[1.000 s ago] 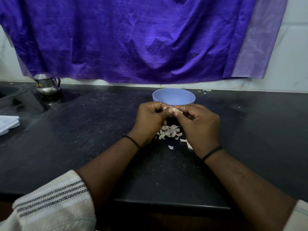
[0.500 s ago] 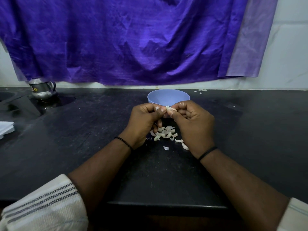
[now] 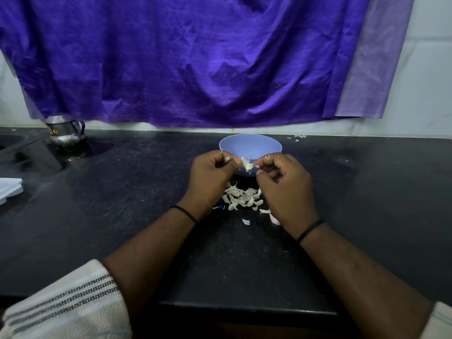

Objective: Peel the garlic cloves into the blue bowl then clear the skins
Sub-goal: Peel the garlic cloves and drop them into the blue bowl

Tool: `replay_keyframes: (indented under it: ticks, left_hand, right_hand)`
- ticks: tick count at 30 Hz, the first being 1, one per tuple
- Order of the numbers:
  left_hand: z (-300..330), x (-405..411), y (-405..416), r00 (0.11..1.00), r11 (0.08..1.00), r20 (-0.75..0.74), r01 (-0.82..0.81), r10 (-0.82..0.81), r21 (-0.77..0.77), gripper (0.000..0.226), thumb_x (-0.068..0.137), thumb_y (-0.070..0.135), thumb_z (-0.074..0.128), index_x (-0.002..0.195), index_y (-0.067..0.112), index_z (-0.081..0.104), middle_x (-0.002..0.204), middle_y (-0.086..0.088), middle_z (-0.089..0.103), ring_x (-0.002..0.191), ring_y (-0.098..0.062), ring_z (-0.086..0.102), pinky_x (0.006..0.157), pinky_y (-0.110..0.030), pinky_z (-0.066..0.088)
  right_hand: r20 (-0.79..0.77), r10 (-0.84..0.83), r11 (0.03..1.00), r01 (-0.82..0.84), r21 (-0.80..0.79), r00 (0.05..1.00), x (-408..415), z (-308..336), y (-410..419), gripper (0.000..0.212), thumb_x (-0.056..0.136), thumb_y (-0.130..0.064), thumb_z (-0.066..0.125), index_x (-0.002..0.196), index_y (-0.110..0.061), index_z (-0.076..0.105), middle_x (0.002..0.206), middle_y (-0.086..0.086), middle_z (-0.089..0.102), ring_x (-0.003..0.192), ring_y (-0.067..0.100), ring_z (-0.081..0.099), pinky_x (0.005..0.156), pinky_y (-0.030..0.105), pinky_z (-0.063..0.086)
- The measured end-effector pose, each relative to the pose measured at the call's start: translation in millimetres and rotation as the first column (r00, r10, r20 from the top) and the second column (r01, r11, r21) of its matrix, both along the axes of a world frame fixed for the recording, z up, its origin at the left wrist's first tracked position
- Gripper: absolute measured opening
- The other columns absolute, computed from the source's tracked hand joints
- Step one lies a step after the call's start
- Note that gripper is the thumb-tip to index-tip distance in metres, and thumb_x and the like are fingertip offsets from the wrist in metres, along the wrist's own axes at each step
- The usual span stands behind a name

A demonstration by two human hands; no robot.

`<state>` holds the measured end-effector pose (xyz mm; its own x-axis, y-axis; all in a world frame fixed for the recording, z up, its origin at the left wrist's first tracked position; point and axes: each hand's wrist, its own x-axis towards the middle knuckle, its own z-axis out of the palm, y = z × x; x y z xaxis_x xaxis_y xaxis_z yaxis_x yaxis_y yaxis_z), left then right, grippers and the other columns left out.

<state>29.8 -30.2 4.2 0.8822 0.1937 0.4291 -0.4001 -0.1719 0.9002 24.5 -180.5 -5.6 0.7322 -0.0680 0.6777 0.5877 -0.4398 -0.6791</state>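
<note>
A garlic clove (image 3: pixel 246 164) is held just in front of the blue bowl (image 3: pixel 250 147) — pinched between the left hand (image 3: pixel 210 177) and right hand (image 3: pixel 285 185). Below them, loose skins (image 3: pixel 242 199) lie piled on the black worktop (image 3: pixel 122 216).

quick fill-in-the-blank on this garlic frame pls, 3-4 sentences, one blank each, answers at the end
1. The left hand and right hand hold a garlic clove in front of the ____ bowl.
2. The pile of skins lies on the countertop ____ the two hands.
3. A ____ cloth hangs on the wall behind the bowl.
4. The steel pot stands at the far ____ of the countertop.

Missing words: blue; between; purple; left
</note>
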Motion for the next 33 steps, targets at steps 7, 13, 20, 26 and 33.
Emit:
replay_keyframes:
  ticks: [7, 13, 20, 26, 33]
  left_hand:
    - [0, -1, -2, 0.998, 0.998, 0.029, 0.053, -0.053, 0.017, 0.007, 0.091, 0.003, 0.067, 0.084, 0.001, 0.07, 0.056, 0.011, 0.06, 0.043, -0.002, 0.046, 0.041, -0.016, 0.038]
    - [0, -5, -4, 0.995, 0.994, 0.01, 0.1, -0.101, 0.038, 0.01, 0.092, 0.003, 0.064, 0.089, -0.005, 0.069, 0.066, 0.001, 0.061, 0.045, -0.006, 0.047, 0.042, -0.017, 0.039]
    - [1, -9, -10, 0.984, 0.984, -0.014, 0.177, -0.177, 0.018, 0.007, 0.098, 0.0, 0.052, 0.094, -0.003, 0.057, 0.075, -0.015, 0.062, 0.044, -0.009, 0.044, 0.038, -0.016, 0.035]
    - [-5, -7, -8, 0.983, 0.959, 0.114, 0.11, -0.144, 0.261, 0.006, 0.099, 0.013, 0.055, 0.095, 0.013, 0.059, 0.07, 0.002, 0.061, 0.061, -0.008, 0.059, 0.057, -0.026, 0.048]
    - [-8, -4, -5, 0.976, 0.906, 0.147, 0.087, -0.161, 0.413, 0.035, 0.097, 0.049, 0.042, 0.085, 0.019, 0.056, 0.074, 0.005, 0.061, 0.068, -0.013, 0.056, 0.063, -0.032, 0.047]
  right_hand:
    - [-0.122, 0.086, 0.994, -0.077, 0.075, 0.989, -3, 2, -1, 0.012, 0.085, -0.022, 0.077, 0.095, -0.017, 0.071, 0.084, -0.01, 0.07, 0.072, -0.004, 0.064, 0.064, 0.007, 0.047]
    - [-0.15, 0.061, 0.998, -0.06, 0.013, 0.987, 1, -1, -2, 0.004, 0.091, -0.02, 0.07, 0.087, -0.021, 0.069, 0.077, -0.013, 0.069, 0.074, -0.002, 0.065, 0.064, 0.012, 0.049]
    - [-0.288, 0.044, 0.99, -0.079, -0.113, 0.956, 1, -1, 0, 0.036, 0.102, -0.03, 0.048, 0.08, -0.003, 0.06, 0.075, 0.009, 0.066, 0.065, 0.021, 0.056, 0.061, 0.037, 0.046]
    - [-0.255, 0.08, 0.99, -0.107, -0.093, 0.964, 0, 0, 1, 0.04, 0.101, -0.036, 0.051, 0.079, -0.002, 0.054, 0.069, 0.008, 0.058, 0.061, 0.013, 0.046, 0.06, 0.037, 0.042]
    - [-0.233, 0.186, 0.972, -0.213, -0.099, 0.955, -1, -1, 0, 0.025, 0.104, -0.029, 0.045, 0.086, -0.012, 0.048, 0.075, -0.005, 0.057, 0.065, 0.003, 0.046, 0.061, 0.028, 0.042]
